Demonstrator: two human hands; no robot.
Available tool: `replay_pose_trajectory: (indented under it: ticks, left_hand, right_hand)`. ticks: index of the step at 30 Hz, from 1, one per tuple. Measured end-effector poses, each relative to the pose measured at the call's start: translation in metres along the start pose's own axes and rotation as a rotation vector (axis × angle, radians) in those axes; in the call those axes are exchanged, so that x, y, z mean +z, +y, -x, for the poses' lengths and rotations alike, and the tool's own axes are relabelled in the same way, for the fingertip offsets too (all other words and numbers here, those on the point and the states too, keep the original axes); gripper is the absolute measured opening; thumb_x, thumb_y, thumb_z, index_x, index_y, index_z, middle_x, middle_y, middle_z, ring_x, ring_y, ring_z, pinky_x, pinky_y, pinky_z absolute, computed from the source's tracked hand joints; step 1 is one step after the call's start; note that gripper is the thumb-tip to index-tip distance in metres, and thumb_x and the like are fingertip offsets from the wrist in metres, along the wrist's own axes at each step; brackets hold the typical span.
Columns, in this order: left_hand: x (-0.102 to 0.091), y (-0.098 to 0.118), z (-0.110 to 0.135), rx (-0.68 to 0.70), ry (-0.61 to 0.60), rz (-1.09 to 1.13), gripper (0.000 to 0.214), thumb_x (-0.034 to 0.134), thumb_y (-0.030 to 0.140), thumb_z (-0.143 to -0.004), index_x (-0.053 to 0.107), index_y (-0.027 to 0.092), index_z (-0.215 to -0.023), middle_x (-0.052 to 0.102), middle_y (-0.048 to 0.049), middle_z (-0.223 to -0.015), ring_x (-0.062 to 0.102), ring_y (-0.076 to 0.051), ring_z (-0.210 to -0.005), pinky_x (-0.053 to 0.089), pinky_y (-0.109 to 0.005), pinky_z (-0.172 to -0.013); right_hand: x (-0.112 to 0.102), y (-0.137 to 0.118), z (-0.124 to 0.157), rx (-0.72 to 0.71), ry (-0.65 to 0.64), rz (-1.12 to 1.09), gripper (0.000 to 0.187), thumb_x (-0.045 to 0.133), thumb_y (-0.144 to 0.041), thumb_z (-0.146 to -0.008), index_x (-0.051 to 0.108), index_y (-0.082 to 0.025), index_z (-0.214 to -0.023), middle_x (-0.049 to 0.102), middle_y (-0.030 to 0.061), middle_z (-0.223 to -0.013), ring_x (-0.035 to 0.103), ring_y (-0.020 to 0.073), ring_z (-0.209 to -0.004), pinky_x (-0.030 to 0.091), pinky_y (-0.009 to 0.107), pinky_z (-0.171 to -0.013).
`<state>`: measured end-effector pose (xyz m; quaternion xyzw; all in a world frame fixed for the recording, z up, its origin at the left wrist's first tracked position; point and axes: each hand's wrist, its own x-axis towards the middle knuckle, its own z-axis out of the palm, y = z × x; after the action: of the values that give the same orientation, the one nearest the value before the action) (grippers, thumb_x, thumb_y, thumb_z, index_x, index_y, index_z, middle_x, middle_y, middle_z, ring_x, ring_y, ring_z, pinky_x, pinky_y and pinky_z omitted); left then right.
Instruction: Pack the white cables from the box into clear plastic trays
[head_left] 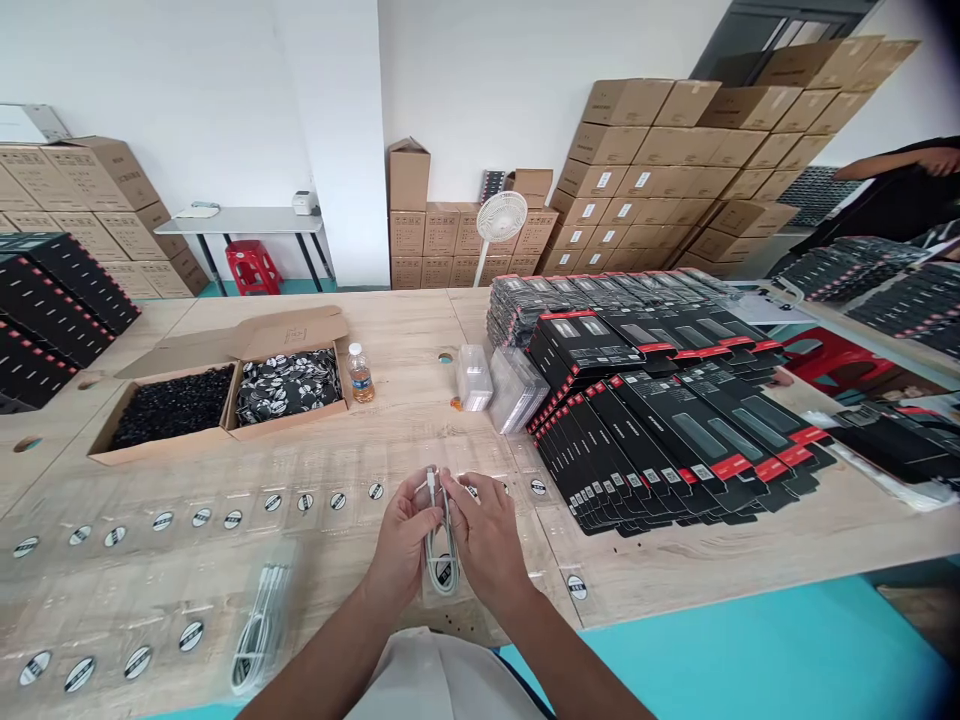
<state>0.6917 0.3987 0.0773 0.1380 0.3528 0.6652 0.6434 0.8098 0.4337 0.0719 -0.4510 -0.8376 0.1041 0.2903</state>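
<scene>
White cable [442, 548] sits at the centre of my head-camera view, gathered in a narrow coil between both hands. Its lower loops reach down to a clear blister tray [442, 590] on the wood table [405, 400].

Hand state: left hand [401, 545] and right hand [487, 535] are drawn close together, with the fingers curled rather than spread. Both pinch the upper end of the coil, where a small white connector stands upright. I cannot tell which fingertips touch the connector itself.

Left of the hands, more clear blister trays [225, 540] lie in a row, with round black-and-white labels [163, 520] showing through them. A second white cable [259, 625] lies bundled in a clear sleeve near my left forearm.

Farther up the table, a cardboard box [150, 442] holds black loose items in one compartment. Beside it, a second compartment holds black-and-white patterned packets [289, 387]. A water bottle [360, 373] stands just right of these. Two clear plastic boxes [502, 385] stand between the bottle and a large stack of black retail boxes with red trim [660, 425].

At upper right, a co-worker's arm [885, 165] extends beyond the table, well apart from my hands.
</scene>
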Motion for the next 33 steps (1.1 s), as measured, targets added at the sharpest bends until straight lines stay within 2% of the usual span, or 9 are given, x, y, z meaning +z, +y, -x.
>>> replay_pose_trajectory:
  ticks: [3, 8, 15, 20, 23, 25, 27, 29, 33]
  left_hand:
    - [0.001, 0.000, 0.001, 0.039, 0.048, -0.020, 0.050, 0.073, 0.012, -0.063, 0.061, 0.022, -0.110, 0.073, -0.0052, -0.100, 0.066, -0.020, -0.096, 0.046, -0.030, -0.085]
    - [0.001, 0.000, 0.002, 0.050, 0.078, -0.027, 0.052, 0.073, 0.012, -0.062, 0.060, 0.023, -0.111, 0.072, -0.0044, -0.100, 0.066, -0.020, -0.096, 0.045, -0.032, -0.088]
    - [-0.004, -0.004, -0.001, 0.053, 0.041, -0.013, 0.045, 0.072, 0.015, -0.066, 0.063, 0.023, -0.109, 0.071, -0.0049, -0.105, 0.063, -0.020, -0.104, 0.043, -0.031, -0.092]
    - [-0.015, 0.002, -0.005, -0.025, -0.004, -0.015, 0.046, 0.072, 0.017, -0.066, 0.063, 0.022, -0.111, 0.072, -0.0057, -0.103, 0.066, -0.022, -0.096, 0.048, -0.031, -0.084]
    - [-0.016, 0.009, -0.006, -0.013, -0.055, 0.021, 0.047, 0.072, 0.014, -0.064, 0.064, 0.021, -0.110, 0.071, -0.0072, -0.110, 0.065, -0.024, -0.103, 0.047, -0.034, -0.091]
    - [-0.015, 0.012, -0.005, 0.004, -0.065, 0.044, 0.045, 0.071, 0.012, -0.064, 0.065, 0.020, -0.108, 0.068, -0.0081, -0.118, 0.062, -0.024, -0.109, 0.045, -0.036, -0.096]
    - [-0.015, 0.013, -0.004, -0.003, -0.065, 0.055, 0.044, 0.071, 0.012, -0.065, 0.065, 0.021, -0.108, 0.065, -0.0082, -0.123, 0.061, -0.025, -0.113, 0.044, -0.037, -0.098]
    - [-0.017, 0.013, -0.003, -0.019, -0.067, 0.053, 0.045, 0.070, 0.012, -0.066, 0.065, 0.022, -0.109, 0.064, -0.0079, -0.126, 0.059, -0.026, -0.115, 0.044, -0.038, -0.099]
    - [-0.023, 0.009, -0.001, 0.001, -0.067, 0.048, 0.045, 0.072, 0.013, -0.065, 0.065, 0.022, -0.109, 0.064, -0.0090, -0.125, 0.057, -0.027, -0.118, 0.042, -0.039, -0.101]
  right_hand:
    - [0.003, -0.007, 0.001, 0.020, -0.016, -0.037, 0.040, 0.041, -0.022, -0.095, 0.052, -0.029, -0.133, 0.060, 0.0099, -0.112, 0.051, 0.0253, -0.107, 0.044, 0.044, -0.088]
    - [0.002, -0.010, 0.001, 0.048, -0.028, -0.191, 0.041, 0.038, -0.023, -0.096, 0.049, -0.033, -0.134, 0.062, 0.0066, -0.111, 0.054, 0.0222, -0.103, 0.048, 0.038, -0.084]
    - [0.017, -0.010, 0.004, 0.120, 0.010, -0.125, 0.038, 0.041, -0.025, -0.095, 0.053, -0.030, -0.131, 0.060, 0.0100, -0.109, 0.055, 0.0246, -0.102, 0.048, 0.042, -0.084]
    - [0.017, -0.010, 0.005, 0.215, 0.007, -0.484, 0.036, 0.040, -0.030, -0.096, 0.057, -0.029, -0.127, 0.055, 0.0084, -0.120, 0.053, 0.0201, -0.112, 0.048, 0.037, -0.094]
    - [0.009, -0.009, 0.007, 0.299, 0.043, -0.655, 0.036, 0.042, -0.035, -0.095, 0.057, -0.028, -0.127, 0.052, 0.0079, -0.130, 0.051, 0.0205, -0.118, 0.045, 0.039, -0.100]
    - [0.004, -0.005, 0.010, 0.398, 0.036, -0.746, 0.040, 0.043, -0.039, -0.093, 0.053, -0.026, -0.131, 0.056, 0.0092, -0.127, 0.056, 0.0209, -0.110, 0.049, 0.038, -0.092]
    - [0.003, -0.001, 0.015, 0.499, -0.027, -0.835, 0.045, 0.045, -0.044, -0.091, 0.053, -0.023, -0.131, 0.064, 0.0101, -0.113, 0.062, 0.0205, -0.095, 0.054, 0.035, -0.077]
    - [0.002, 0.002, 0.020, 0.559, -0.114, -0.909, 0.046, 0.046, -0.048, -0.090, 0.058, -0.020, -0.125, 0.068, 0.0086, -0.096, 0.063, 0.0191, -0.079, 0.052, 0.030, -0.064]
    - [0.003, 0.002, 0.025, 0.591, -0.250, -0.976, 0.042, 0.056, -0.048, -0.084, 0.066, -0.018, -0.112, 0.067, 0.0044, -0.079, 0.059, 0.0165, -0.066, 0.049, 0.028, -0.058]
